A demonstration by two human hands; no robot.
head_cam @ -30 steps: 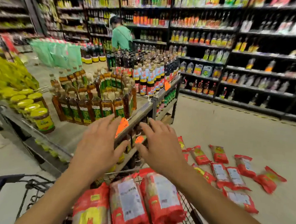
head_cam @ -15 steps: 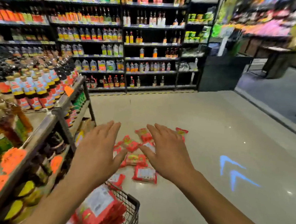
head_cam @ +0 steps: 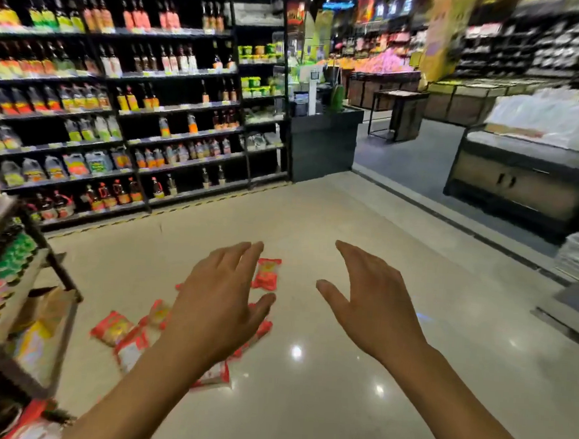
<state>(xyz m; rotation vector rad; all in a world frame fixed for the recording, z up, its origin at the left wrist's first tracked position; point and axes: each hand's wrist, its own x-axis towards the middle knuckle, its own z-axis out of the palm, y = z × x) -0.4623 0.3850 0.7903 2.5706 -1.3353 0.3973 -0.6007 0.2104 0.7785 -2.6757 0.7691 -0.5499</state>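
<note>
We see the left hand (head_cam: 218, 303) and the right hand (head_cam: 374, 309) held out side by side and apart, fingers spread and loose, gripping nothing. Below and left of the left hand, flat red plastic packets (head_cam: 112, 327) lie scattered on the pale glossy floor (head_cam: 337, 409), partly hidden by that hand. A single red packet (head_cam: 267, 274) shows just beyond its fingertips, toward the right hand. Neither hand touches a packet.
</note>
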